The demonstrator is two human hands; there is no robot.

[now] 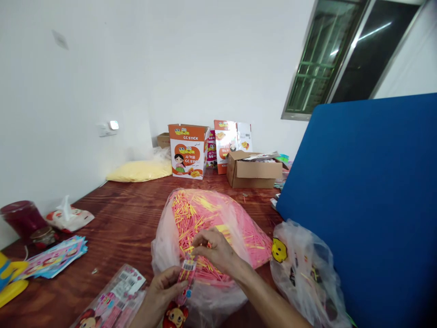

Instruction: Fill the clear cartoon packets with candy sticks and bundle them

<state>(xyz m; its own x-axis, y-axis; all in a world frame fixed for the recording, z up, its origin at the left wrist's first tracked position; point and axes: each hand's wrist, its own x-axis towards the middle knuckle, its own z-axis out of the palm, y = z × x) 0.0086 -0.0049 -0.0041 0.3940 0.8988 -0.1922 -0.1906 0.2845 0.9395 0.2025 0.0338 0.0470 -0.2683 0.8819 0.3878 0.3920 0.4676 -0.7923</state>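
Note:
My left hand (166, 289) is closed around a small pink printed packet (187, 275) with a barcode near its top and a red-haired cartoon figure at its lower end. Just above the packet's top edge, my right hand (216, 250) has its fingertips pinched together; what lies between them is too small to make out. Both hands are over the near side of a large clear plastic bag (164, 232), opened wide and full of thin pink and yellow sticks (186, 214). More flat printed packets (119, 287) lie beside my left forearm.
A knotted clear bag (307, 269) stands at right beside a tall blue panel (362, 196). Behind are an orange-white carton (187, 152), an open brown box (256, 171) and a yellow bag (139, 171). At left lie tissues (70, 218), colourful sheets (58, 257) and a dark red container (23, 218).

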